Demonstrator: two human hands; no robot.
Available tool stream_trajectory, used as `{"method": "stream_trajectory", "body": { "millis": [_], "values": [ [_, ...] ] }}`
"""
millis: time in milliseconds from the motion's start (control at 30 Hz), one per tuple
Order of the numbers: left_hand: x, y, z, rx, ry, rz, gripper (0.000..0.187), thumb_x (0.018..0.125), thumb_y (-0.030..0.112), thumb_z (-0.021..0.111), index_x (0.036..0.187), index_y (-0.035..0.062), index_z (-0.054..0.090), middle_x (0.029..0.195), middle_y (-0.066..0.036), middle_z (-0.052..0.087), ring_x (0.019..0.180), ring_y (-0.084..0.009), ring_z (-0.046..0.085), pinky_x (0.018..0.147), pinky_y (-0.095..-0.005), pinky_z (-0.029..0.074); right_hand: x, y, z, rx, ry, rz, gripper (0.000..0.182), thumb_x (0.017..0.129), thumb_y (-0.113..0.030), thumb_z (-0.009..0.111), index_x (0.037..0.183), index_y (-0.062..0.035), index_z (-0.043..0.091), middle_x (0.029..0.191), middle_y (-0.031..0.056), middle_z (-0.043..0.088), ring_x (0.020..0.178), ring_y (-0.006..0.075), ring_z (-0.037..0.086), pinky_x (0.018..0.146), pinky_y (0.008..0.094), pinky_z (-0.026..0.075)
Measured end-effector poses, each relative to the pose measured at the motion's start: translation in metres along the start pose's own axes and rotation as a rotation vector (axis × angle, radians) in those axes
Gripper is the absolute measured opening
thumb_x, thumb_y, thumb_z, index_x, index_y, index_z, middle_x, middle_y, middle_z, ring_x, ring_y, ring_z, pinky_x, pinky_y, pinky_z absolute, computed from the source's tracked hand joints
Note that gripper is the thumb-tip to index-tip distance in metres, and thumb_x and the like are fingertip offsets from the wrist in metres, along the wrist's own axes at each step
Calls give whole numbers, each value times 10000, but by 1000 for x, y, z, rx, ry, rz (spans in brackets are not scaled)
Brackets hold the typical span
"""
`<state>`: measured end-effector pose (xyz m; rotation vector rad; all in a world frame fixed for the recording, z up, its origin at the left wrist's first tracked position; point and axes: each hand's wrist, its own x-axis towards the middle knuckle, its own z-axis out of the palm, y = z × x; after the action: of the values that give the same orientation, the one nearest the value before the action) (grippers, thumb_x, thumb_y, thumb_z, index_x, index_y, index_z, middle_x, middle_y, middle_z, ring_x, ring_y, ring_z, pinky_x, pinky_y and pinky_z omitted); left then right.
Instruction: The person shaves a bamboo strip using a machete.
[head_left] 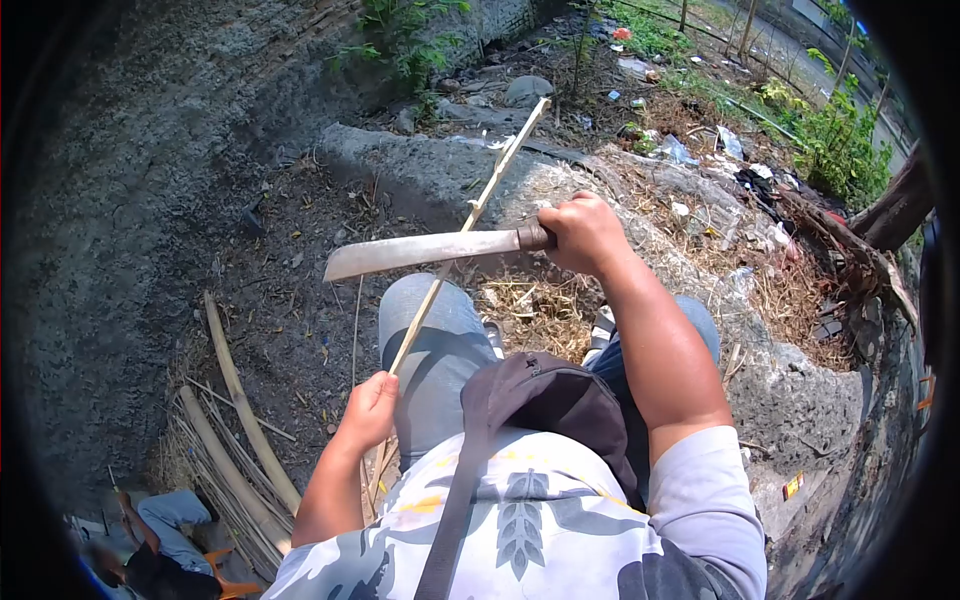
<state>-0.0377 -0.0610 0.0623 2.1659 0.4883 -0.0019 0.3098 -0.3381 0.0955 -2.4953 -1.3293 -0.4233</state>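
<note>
A machete [430, 253] with a broad pale blade and a dark handle is in my right hand [583, 233], whose fingers wrap round the handle. Its blade points left and lies across a long thin light-coloured strip [423, 312]; whether the two touch is hard to tell. My left hand [371, 408] is closed round the lower part of that strip, beside my left knee. The strip slants up and to the right, with small splinters along its upper part. Below my left hand its lower end is partly hidden by my arm.
Long cut poles and thin strips [235, 480] lie on the ground at the lower left. Beyond them another person [165, 540] sits on an orange chair. A rough wall [100, 250] rises on the left. Litter, dry straw and a tree trunk [895, 215] are at the right.
</note>
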Motion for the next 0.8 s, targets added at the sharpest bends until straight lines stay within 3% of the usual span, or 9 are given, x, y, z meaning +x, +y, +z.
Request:
{"method": "stream_trajectory", "body": {
  "millis": [67, 100, 267, 367, 533, 633, 733, 800],
  "values": [
    [-3, 5, -7, 7, -8, -36, 473, 1132, 415, 484, 917, 17, 621, 728, -25, 549, 716, -115, 503, 656, -321, 451, -4, 18, 5, 195, -34, 345, 141, 767, -228, 732, 863, -132, 692, 834, 138, 727, 845, 376, 716, 793, 497, 567],
    [-1, 5, -7, 10, -11, -33, 473, 1132, 415, 484, 917, 18, 624, 731, -23, 552, 716, -115, 504, 656, -321, 452, -4, 17, 2, 154, -83, 361, 159, 797, -231, 714, 928, -141, 710, 888, 165, 731, 900, 401, 715, 784, 525, 572],
    [10, -19, 3, -93, -31, -40, 478, 1134, 423, 473, 923, 24, 629, 750, -18, 565, 726, -116, 510, 667, -319, 456, -8, -2, -16, 51, -7, 255, 172, 748, -241, 754, 883, -159, 687, 843, 89, 737, 879, 324, 729, 890, 449, 542],
    [11, -4, 10, -113, 0, 18, 466, 1127, 475, 471, 896, 89, 596, 673, 54, 473, 608, -48, 417, 541, -264, 325, -6, -6, -5, 50, -42, 46, 187, 734, -262, 777, 860, -169, 676, 813, 63, 732, 848, 288, 735, 874, 413, 528],
    [13, 0, 9, -88, 28, 37, 476, 1126, 476, 472, 892, 81, 600, 666, 51, 488, 601, -57, 432, 539, -271, 346, 2, -33, -6, -38, -47, -119, 169, 727, -269, 780, 815, -174, 671, 756, 43, 725, 786, 261, 737, 885, 389, 518],
    [3, -5, -2, -19, 10, -7, 481, 1130, 441, 473, 902, 40, 611, 707, -5, 541, 663, -106, 489, 605, -316, 421, 1, -5, 3, -57, 117, -103, 211, 710, -277, 790, 769, -162, 623, 732, 62, 692, 734, 294, 700, 810, 408, 522],
    [-3, 2, -11, 19, -8, -62, 480, 1131, 419, 476, 902, 20, 616, 721, -37, 564, 693, -125, 515, 632, -339, 454, -3, 19, 8, 94, 44, 369, 134, 762, -211, 724, 846, -128, 660, 794, 136, 712, 806, 360, 700, 859, 460, 534],
    [-8, 1, -11, 10, -5, -87, 476, 1131, 414, 478, 903, 20, 616, 718, -36, 560, 691, -121, 512, 629, -337, 451, -6, 22, 8, 58, 48, 309, 131, 775, -210, 713, 864, -127, 665, 811, 143, 716, 819, 369, 700, 869, 470, 535]
  ]
}}
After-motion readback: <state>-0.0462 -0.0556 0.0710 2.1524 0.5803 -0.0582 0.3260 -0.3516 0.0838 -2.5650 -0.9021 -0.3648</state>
